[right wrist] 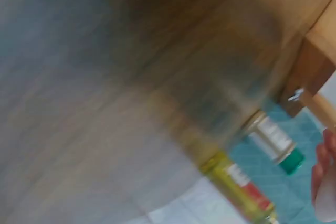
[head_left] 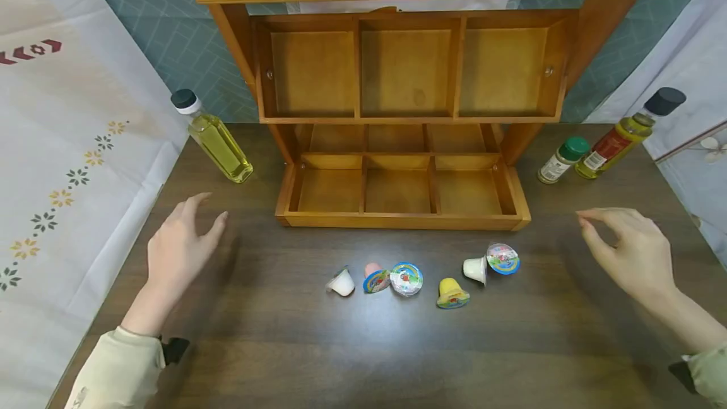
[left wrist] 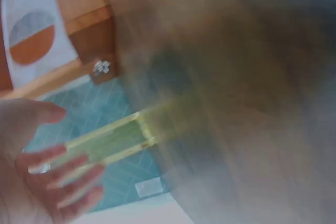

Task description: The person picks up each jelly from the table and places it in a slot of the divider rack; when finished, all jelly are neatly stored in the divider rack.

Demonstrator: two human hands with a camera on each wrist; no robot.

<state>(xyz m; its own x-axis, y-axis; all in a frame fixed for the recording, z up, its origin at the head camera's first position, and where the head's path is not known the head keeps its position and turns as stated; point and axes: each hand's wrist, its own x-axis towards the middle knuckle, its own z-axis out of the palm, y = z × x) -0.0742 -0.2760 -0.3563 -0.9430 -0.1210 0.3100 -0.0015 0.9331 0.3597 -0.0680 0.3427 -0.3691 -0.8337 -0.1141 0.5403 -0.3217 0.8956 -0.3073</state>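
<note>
Yellow oil btl. [head_left: 220, 147] near L hand [head_left: 182, 242]

It's upper left of frame; red-label btl. [head_left: 613, 147] & green-cap jar [head_left: 559, 163], upper right. L thumb & fingers apart; R hand [head_left: 633, 254] loosely bent, thumb by fingertip; both empty. Btls. look slick, maybe heavy: grab round middle. Small cups [head_left: 406, 278], lower centre, look light, squishy: pinch rims.

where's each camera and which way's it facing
Head: on the head, facing forward and down at the brown wooden shelf; left hand, right hand, pale sleeves show.
Left wrist: on that wrist, facing brown tabletop and clear rectangular bottle of yellow liquid; left hand shows.
Right wrist: on that wrist, facing tabletop and green-capped cylindrical jar; right hand partly shows.
Head and right wrist both show the jar.
</note>
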